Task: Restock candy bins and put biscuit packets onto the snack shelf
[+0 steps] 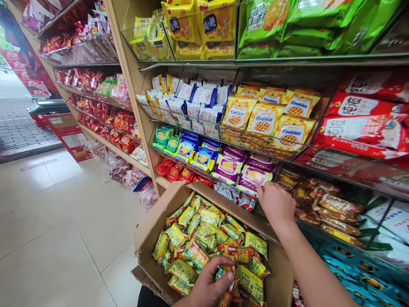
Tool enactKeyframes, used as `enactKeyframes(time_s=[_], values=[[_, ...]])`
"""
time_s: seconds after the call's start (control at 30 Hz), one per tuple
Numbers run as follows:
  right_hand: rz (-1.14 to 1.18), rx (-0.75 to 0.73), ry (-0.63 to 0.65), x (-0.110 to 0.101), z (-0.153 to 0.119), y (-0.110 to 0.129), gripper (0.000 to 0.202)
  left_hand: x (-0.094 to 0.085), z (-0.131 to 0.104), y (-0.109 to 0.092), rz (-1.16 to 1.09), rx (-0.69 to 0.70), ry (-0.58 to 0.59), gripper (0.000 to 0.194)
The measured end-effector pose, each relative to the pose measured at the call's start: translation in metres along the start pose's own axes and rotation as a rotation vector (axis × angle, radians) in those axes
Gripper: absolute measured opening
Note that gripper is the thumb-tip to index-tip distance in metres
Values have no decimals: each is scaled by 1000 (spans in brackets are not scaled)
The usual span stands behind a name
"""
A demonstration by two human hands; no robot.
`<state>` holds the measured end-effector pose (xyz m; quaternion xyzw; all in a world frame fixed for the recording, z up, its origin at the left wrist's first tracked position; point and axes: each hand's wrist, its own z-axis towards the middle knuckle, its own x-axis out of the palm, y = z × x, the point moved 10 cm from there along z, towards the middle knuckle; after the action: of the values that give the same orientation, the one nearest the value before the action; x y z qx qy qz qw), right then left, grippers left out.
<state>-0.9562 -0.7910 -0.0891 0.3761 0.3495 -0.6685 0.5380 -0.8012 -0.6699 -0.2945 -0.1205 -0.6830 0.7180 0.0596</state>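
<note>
Head view, left hand [209, 282]: your fingers curl around a snack packet [225, 270] inside the carton [280, 265].
Right hand [277, 204]: stretched to the purple packets [254, 176], grip unclear.
Room: stocked shelves [127, 59], pale tiled floor [64, 238].

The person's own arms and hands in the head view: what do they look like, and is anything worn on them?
The left grip is an ungloved human hand, with no ring showing. The right grip is likewise ungloved; the right forearm shows no sleeve, watch, bracelet or marking. Whether a left sleeve is worn cannot be seen.
</note>
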Motion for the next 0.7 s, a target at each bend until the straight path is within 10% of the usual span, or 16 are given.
enactKeyframes(time_s=[0.43, 0.7], values=[[82, -182, -106, -8, -1, 15, 24, 0, 0, -1, -9, -6, 22, 41], [1053, -412, 99, 23, -119, 39, 17, 1, -7, 0, -148, 56, -18, 46]])
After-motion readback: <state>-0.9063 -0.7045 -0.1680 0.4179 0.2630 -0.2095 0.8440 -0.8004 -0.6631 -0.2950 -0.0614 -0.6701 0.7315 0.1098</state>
